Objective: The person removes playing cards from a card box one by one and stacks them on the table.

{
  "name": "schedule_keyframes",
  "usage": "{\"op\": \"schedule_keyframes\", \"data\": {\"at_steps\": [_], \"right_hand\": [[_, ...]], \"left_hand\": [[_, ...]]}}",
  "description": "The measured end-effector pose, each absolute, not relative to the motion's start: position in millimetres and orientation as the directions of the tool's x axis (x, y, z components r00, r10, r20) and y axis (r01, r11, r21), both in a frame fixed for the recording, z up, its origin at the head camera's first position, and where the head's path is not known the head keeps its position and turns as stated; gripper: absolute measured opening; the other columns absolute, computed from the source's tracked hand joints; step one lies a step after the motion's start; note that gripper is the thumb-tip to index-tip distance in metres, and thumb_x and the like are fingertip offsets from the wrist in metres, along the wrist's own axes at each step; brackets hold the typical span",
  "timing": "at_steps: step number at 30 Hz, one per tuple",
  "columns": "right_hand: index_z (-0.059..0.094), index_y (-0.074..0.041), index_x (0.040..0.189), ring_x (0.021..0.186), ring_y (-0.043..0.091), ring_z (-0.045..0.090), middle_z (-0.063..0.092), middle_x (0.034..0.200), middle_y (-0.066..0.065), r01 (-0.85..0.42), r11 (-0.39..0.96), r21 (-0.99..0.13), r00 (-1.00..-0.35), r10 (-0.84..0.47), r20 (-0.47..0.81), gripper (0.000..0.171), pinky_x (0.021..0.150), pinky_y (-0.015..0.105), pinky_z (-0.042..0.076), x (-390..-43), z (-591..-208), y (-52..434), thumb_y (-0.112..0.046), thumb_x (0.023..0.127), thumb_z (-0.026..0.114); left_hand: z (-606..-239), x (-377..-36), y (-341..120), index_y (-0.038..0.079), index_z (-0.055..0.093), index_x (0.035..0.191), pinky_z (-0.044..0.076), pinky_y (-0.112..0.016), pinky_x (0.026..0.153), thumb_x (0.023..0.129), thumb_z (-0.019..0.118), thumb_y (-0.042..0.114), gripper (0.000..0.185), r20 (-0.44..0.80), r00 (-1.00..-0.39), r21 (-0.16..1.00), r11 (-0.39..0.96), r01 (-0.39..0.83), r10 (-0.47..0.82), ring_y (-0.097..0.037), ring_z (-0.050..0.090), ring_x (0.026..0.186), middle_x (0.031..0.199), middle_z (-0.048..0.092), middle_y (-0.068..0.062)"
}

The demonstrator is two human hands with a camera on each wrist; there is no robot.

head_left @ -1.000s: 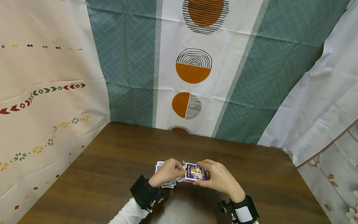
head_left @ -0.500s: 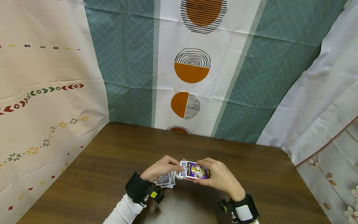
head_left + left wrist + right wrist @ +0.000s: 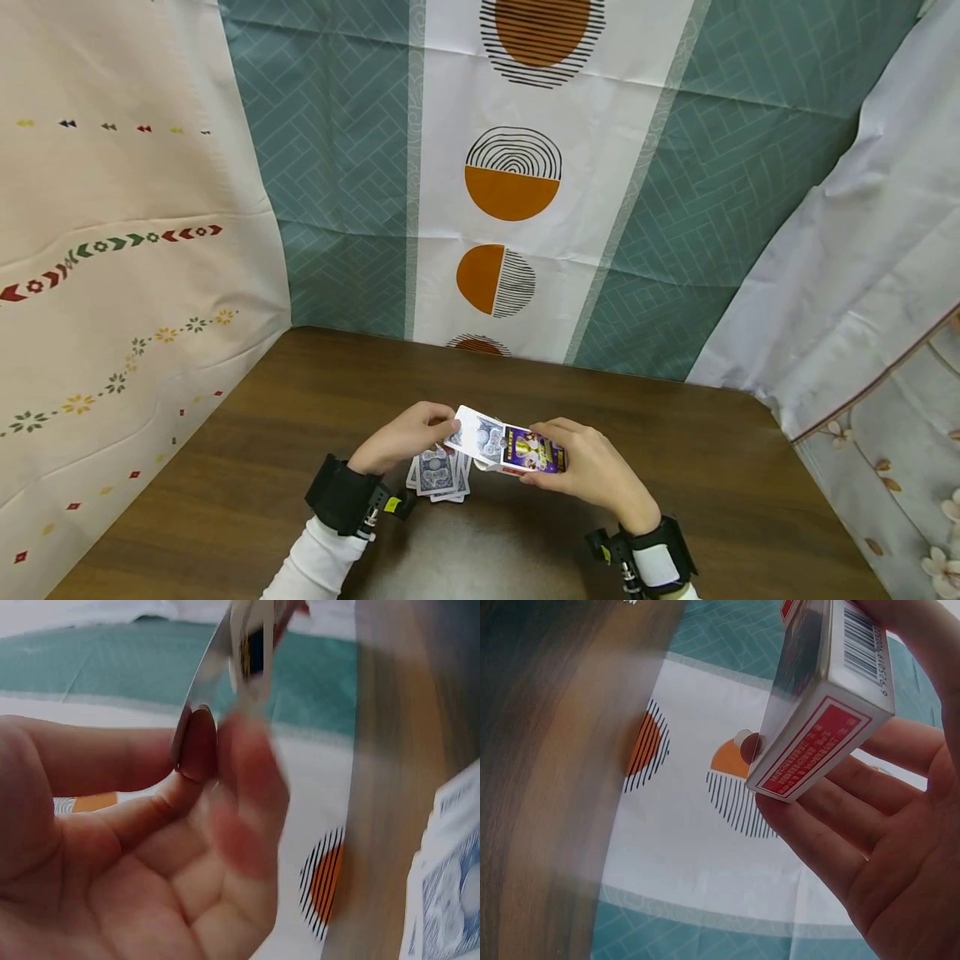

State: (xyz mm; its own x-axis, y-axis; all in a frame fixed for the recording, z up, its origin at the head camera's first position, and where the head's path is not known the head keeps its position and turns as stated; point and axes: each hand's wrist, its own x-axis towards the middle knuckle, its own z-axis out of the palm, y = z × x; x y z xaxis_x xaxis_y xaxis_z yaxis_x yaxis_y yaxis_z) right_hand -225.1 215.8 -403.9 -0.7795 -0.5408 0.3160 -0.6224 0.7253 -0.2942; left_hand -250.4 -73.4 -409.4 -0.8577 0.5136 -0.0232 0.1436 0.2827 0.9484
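A purple card box (image 3: 531, 450) with a gold trophy print lies in my right hand (image 3: 592, 468), gripped between thumb and fingers. Its red-and-white end (image 3: 814, 746) and a barcode show in the right wrist view. Out of the box's left end slants a playing card (image 3: 477, 435) with a patterned blue back, its far part still inside. My left hand (image 3: 405, 435) pinches the card's outer corner between thumb and fingertip. Below that hand, a loose pile of playing cards (image 3: 437, 473) rests on the table, backs up. The left wrist view sees the held card nearly edge-on and blurred.
The brown wooden table (image 3: 322, 417) runs back to a teal and white patterned curtain (image 3: 345, 208). Pale cloths hang along the left and right sides. Each wrist wears a black strap with a small camera (image 3: 393, 502).
My left hand has moved left from the box's opening, drawing the playing card further out. More of the card pile has come into sight. The right hand and box stay almost in place.
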Motion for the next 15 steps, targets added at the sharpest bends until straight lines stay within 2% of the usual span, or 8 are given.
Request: {"op": "schedule_keyframes", "data": {"at_steps": [3,5,8,12,15], "right_hand": [[0.067,-0.008,0.115,0.081,0.007,0.057,0.068,0.107,0.002,-0.635,0.72,-0.278,-0.768,-0.551,0.327,0.061,0.067,0.019,0.048,-225,-404,216,-0.05,0.073,0.08],[0.067,-0.007,0.115,0.081,0.006,0.056,0.068,0.107,0.001,-0.638,0.722,-0.27,-0.765,-0.552,0.332,0.061,0.067,0.019,0.048,-225,-404,216,-0.051,0.073,0.079],[0.068,-0.008,0.114,0.081,0.006,0.056,0.068,0.107,0.001,-0.634,0.726,-0.266,-0.767,-0.546,0.337,0.062,0.067,0.019,0.048,-225,-403,216,-0.051,0.073,0.08],[0.068,-0.008,0.115,0.08,0.006,0.056,0.068,0.106,0.001,-0.633,0.727,-0.266,-0.768,-0.545,0.338,0.062,0.067,0.02,0.048,-225,-404,216,-0.052,0.072,0.079],[0.068,-0.009,0.115,0.079,0.006,0.056,0.068,0.106,0.001,-0.63,0.73,-0.267,-0.771,-0.543,0.334,0.062,0.067,0.019,0.048,-225,-405,216,-0.052,0.072,0.079]], "left_hand": [[-410,-252,-80,-0.009,0.06,0.105,0.046,-0.024,0.063,0.1,0.048,0.009,0.022,-0.035,-0.874,0.962,0.254,0.103,0.485,-0.018,0.067,0.07,0.08,0.062,-0.005],[-410,-254,-84,-0.01,0.06,0.107,0.043,-0.021,0.058,0.099,0.049,0.008,0.022,-0.033,-0.894,0.964,0.252,0.09,0.448,-0.016,0.067,0.066,0.077,0.064,-0.005],[-413,-259,-92,-0.011,0.06,0.114,0.043,-0.021,0.056,0.098,0.051,0.006,0.024,0.0,-0.919,0.96,0.259,0.111,0.395,-0.011,0.062,0.062,0.078,0.064,-0.006],[-422,-266,-104,-0.01,0.059,0.122,0.043,-0.023,0.059,0.098,0.051,0.004,0.029,0.006,-0.936,0.955,0.276,0.111,0.353,-0.01,0.052,0.065,0.08,0.059,-0.005],[-433,-270,-109,-0.008,0.062,0.119,0.039,-0.023,0.059,0.097,0.053,0.003,0.027,-0.027,-0.952,0.942,0.326,0.078,0.304,-0.013,0.048,0.067,0.081,0.055,-0.004]]}}
